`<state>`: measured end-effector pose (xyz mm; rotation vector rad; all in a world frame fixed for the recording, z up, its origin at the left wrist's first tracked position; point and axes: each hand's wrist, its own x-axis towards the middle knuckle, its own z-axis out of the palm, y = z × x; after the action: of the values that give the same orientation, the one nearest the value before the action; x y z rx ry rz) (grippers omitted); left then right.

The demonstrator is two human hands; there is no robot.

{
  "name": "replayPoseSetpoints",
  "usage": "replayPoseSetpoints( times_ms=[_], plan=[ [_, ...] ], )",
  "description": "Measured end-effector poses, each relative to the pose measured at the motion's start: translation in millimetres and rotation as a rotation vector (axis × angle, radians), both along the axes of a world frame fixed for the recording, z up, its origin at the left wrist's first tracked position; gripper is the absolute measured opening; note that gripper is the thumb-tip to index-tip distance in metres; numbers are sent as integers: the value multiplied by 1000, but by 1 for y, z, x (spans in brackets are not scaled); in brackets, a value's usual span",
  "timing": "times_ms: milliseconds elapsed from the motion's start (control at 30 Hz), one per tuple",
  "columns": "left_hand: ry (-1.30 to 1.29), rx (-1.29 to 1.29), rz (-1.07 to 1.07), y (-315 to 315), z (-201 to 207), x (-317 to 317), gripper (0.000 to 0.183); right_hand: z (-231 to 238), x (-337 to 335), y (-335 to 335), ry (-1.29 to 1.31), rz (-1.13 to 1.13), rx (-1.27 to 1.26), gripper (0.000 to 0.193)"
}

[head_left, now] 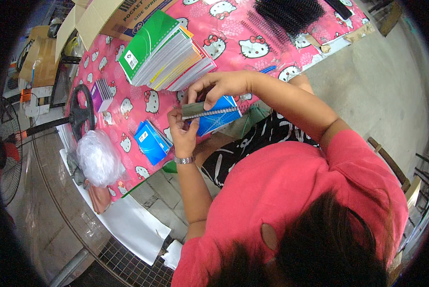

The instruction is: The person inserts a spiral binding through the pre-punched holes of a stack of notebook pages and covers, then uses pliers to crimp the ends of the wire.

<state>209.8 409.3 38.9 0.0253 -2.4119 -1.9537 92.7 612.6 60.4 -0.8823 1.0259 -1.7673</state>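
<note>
Table (pixel 142 103) with pink patterned cover carries a stack of notebooks (pixel 169 52) and a pile of black spiral coils (pixel 291 12). Blue notebook (pixel 214 116) is held above the table's near edge. Left hand (pixel 183 131) pinches its spine end; right hand (pixel 219 85) grips the top. Looks like the binding step; next move needs fine alignment of coil and holes.

Beyond the green-topped stack of notebooks (pixel 164 52), at its far left, an open brown cardboard box (pixel 110 16) with dark print; on the stack's green cover, a small white rectangular label (pixel 131 60).
</note>
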Motion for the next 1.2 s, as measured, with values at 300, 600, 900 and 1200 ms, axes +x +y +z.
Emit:
replayPoseSetpoints(
  times_ms=[300, 600, 900, 1200],
  plan=[
    [-3, -59, 5, -16, -5, 10, 23, 14, -27, 65, 405, -296, 452, 36],
    [-20, -49, 232, -2, -2, 30, 20, -18, 23, 86, 1203, -1078, 761, 62],
    [130, -104, 260, 13, -7, 20, 23, -30, 79, 122, 1275, -693, 1018, 61],
    [332, -467, 243, 20, 0, 24, 14, 11, 111, 22, 1052, -712, 595, 58]
  ],
)
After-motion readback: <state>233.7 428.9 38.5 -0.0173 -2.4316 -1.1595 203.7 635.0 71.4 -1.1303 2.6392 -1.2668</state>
